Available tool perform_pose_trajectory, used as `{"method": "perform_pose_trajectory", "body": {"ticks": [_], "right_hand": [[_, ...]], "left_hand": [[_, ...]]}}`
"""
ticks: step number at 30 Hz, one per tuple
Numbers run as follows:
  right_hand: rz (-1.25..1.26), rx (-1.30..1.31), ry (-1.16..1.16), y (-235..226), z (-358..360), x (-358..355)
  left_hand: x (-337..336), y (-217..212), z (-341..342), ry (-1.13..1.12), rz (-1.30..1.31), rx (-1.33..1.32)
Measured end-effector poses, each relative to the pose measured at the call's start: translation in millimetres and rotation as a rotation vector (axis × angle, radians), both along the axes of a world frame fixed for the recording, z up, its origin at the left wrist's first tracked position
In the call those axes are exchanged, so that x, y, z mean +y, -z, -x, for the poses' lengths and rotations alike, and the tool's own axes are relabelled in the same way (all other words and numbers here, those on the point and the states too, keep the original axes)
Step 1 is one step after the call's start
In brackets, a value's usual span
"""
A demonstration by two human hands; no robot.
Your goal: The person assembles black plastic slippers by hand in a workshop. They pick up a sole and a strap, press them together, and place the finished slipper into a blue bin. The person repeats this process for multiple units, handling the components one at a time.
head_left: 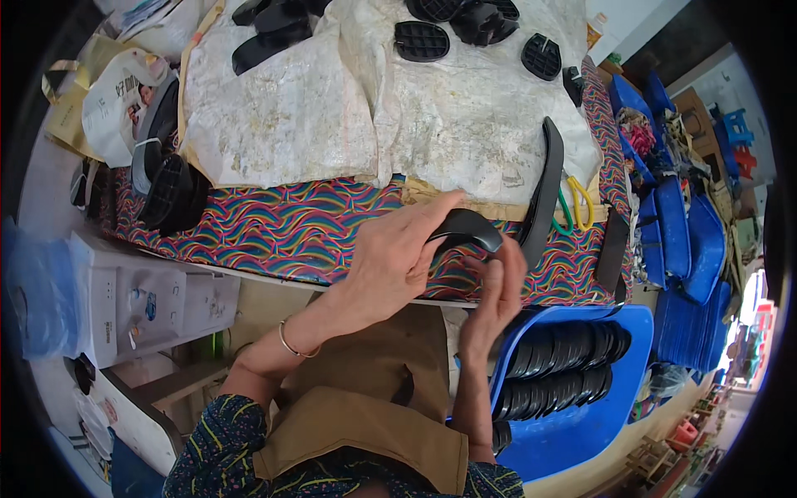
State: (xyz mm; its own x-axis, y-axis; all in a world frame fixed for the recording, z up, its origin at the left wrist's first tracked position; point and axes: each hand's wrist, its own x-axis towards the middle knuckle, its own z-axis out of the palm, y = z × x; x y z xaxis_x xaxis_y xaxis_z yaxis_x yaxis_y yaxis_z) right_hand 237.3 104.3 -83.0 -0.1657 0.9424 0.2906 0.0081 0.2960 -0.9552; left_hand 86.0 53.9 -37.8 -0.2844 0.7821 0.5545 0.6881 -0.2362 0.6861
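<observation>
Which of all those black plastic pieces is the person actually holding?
The curved black piece at the table's near edge: both the left hand and right hand grip it. The others lie on the white sheet or stacked in the blue bin.

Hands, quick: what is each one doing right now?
Left hand: closed over the top of a curved black plastic part, gripping it.
Right hand: fingers touching the same part from below, steadying it.

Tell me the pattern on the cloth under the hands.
The cloth has multicoloured wavy stripes, seen clearly in the head view.

White printed bag (116, 100), white boxes (137, 303)
</observation>
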Motion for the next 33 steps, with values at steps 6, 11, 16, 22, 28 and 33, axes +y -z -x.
{"method": "perform_pose_trajectory", "body": {"ticks": [6, 11, 16, 22, 28, 33], "right_hand": [[-0.652, -0.555, -0.024, -33, -20, 27], [-0.946, -0.735, -0.055, -31, -11, 42], [-1.006, -0.733, -0.097, -16, -17, 56], [-0.949, -0.821, -0.062, 4, -20, 55], [-0.899, -0.845, -0.092, 5, -27, 54], [-0.811, -0.829, -0.188, 5, -28, 54]], "left_hand": [[9, 12, 6, 0.071, 0.178, 0.274], [19, 18, -1, 0.154, 0.177, 0.281], [24, 13, -3, 0.203, 0.178, 0.294], [29, 11, -5, 0.238, 0.167, 0.331], [29, 7, -8, 0.240, 0.188, 0.369], [30, 2, -11, 0.206, 0.219, 0.269]]}}
